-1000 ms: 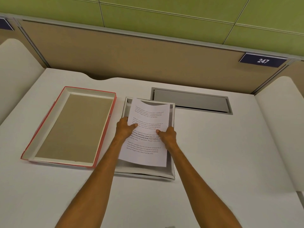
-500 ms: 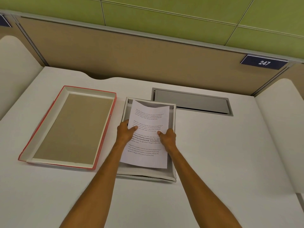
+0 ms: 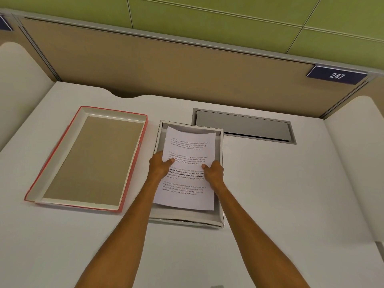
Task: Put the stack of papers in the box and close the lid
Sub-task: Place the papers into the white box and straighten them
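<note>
White stack of papers (image 3: 188,169) is hanging over the open box (image 3: 220,222); we are gripping it, left hand (image 3: 159,166) and right hand (image 3: 214,173) (thumbs on top), lid (image 3: 91,159) lying just beside.

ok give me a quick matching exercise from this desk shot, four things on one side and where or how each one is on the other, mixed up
Things:
1. stack of papers
2. lid
3. box
4. number plate

Places or states:
A. lying open side up on the desk, left of the box
B. fixed on the partition, far right
C. gripped at both side edges by the left hand and right hand
D. open in the middle of the desk, under the papers

Pairs: 1-C, 2-A, 3-D, 4-B
</note>
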Demonstrator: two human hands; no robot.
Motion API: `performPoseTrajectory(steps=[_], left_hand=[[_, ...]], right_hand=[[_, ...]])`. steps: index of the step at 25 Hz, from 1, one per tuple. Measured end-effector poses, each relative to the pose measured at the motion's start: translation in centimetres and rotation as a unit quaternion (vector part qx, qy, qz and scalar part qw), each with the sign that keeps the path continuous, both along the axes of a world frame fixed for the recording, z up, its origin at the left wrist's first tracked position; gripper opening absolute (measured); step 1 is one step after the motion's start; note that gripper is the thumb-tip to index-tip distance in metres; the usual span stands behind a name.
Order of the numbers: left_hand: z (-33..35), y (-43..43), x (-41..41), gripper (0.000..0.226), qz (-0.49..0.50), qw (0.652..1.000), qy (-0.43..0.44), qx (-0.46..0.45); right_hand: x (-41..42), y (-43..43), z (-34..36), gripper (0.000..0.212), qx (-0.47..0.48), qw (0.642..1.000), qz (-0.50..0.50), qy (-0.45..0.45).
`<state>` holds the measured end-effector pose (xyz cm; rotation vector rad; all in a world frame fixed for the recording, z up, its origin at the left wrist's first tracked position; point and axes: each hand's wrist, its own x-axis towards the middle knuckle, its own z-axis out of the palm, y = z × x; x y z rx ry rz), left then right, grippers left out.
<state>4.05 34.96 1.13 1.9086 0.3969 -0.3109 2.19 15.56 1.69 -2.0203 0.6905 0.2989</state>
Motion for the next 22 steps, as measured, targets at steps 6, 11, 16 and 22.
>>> performPoseTrajectory(steps=[6,11,16,22], left_hand=[[0.2,-0.7,-0.6,0.037,0.04,0.995,-0.038,0.081],[0.6,-1.1,-1.5,0.036,0.064,0.987,-0.065,0.135],[0.7,-0.9,-1.7,0.037,0.06,0.984,-0.067,0.155],[1.0,0.2,-0.7,0.045,0.038,0.992,-0.011,0.122]], right_hand=[[-0.4,-0.1,-0.4,0.041,-0.034,0.998,0.045,-0.006],[-1.0,0.5,-0.6,0.047,-0.093,0.992,0.07,-0.038],[-2.0,1.0,-0.6,0.042,-0.143,0.984,0.07,-0.081],[-1.1,-0.9,0.5,0.044,-0.07,0.995,0.059,-0.03]])
